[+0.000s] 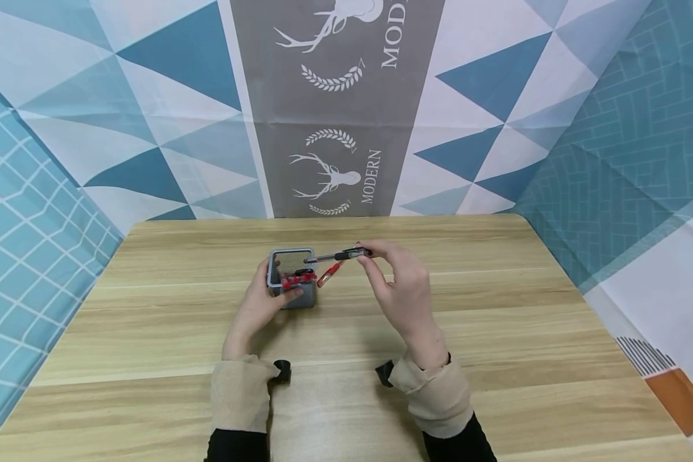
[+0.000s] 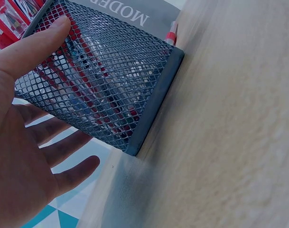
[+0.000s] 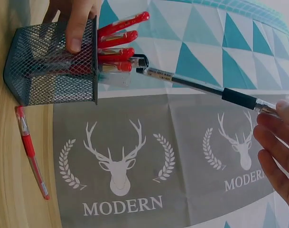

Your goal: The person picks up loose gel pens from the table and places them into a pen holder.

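My left hand (image 1: pixel 260 309) grips a dark metal-mesh pen holder (image 1: pixel 303 298), thumb on its near side. Several red-capped pens (image 3: pixel 118 39) stick out of its mouth, with a black-capped one (image 3: pixel 142 61) among them. To the right of the holder, my right hand (image 1: pixel 403 285) pinches a clear-barrelled black gel pen (image 3: pixel 196 84) near its metal end, just past the dark grip. The far black end of that pen points at the holder's mouth, close to the caps; whether it touches them I cannot tell. A loose red pen (image 3: pixel 29 145) lies on the table beside the holder.
The wood-grain table (image 1: pixel 496 321) meets a patterned cloth backdrop (image 1: pixel 329 128) with deer-head prints at its back edge. Tiled-pattern cloth (image 1: pixel 23 244) hangs on the left, and more printed cloth (image 1: pixel 635 160) is at the right. Black straps sit at both wrists.
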The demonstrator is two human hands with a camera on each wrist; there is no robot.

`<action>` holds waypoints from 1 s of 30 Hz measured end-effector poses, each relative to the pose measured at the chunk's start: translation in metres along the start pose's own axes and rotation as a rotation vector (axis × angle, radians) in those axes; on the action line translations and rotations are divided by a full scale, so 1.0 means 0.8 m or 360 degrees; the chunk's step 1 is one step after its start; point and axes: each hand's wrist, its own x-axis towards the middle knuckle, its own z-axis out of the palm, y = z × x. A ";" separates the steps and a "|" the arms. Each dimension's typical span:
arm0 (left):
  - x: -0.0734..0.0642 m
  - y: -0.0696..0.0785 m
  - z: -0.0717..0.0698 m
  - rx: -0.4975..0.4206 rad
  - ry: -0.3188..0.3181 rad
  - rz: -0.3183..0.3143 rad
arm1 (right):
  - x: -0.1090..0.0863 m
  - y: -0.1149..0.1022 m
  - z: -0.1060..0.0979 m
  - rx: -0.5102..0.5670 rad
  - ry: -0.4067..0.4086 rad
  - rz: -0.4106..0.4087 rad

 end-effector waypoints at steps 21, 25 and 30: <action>-0.001 0.000 -0.001 -0.0023 -0.0002 0.0015 | -0.001 -0.020 0.017 0.0033 -0.0102 -0.0170; -0.001 0.000 -0.001 -0.0026 0.0000 0.0034 | -0.003 -0.020 0.022 0.0013 -0.0132 -0.0180; -0.001 0.000 -0.001 -0.0010 0.0005 0.0051 | -0.005 -0.021 0.026 -0.0025 -0.0172 -0.0182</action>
